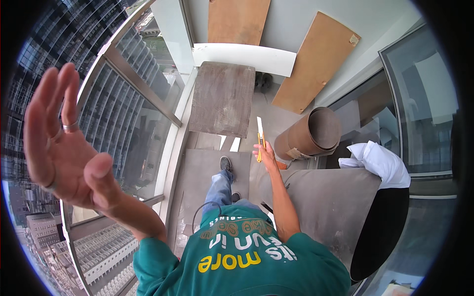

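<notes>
cutter [260, 141] in our right grip [268, 157], blade [259, 125] out; left grip [71, 160] wide, empty. no cutting going on yet, brown roll [292, 142] and grey roll [321, 202] both coiled.

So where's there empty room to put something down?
There's bare floor between the upper grey-brown sheet and the tilted brown board, past the yellow knife in the right hand. The flat floor sheet looks bare too, between the front shoe and the railing. The right side's crowded: a smaller brown roll, a big grey roll, a white bundle.
</notes>
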Demonstrator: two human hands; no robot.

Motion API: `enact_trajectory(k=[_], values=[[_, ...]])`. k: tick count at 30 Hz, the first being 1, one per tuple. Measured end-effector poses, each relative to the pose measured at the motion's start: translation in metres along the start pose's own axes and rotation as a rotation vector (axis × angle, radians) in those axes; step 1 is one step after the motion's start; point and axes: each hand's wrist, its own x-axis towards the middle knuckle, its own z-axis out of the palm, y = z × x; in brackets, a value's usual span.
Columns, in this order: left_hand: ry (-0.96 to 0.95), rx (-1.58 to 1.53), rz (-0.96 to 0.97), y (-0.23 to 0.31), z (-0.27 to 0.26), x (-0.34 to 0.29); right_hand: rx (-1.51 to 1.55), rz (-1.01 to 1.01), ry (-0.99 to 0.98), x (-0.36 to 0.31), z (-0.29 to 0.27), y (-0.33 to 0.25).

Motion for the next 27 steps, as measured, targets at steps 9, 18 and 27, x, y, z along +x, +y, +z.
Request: enact_trajectory(k=[9,18,27], values=[[-0.731,-0.162,-1.273,-0.083,0.183,-0.279,-0.321,-0.015,0.272,0.152,-0.062,-0.055],[-0.739,-0.332,-1.911,-0.085,0.314,-0.475,-0.786,-0.363,0.122,0.374,-0.067,-0.206],[0.097,-0.245,-2.599,-0.057,0.42,-0.483,-1.332,-0.678,-0.016,0.578,-0.099,-0.291]])
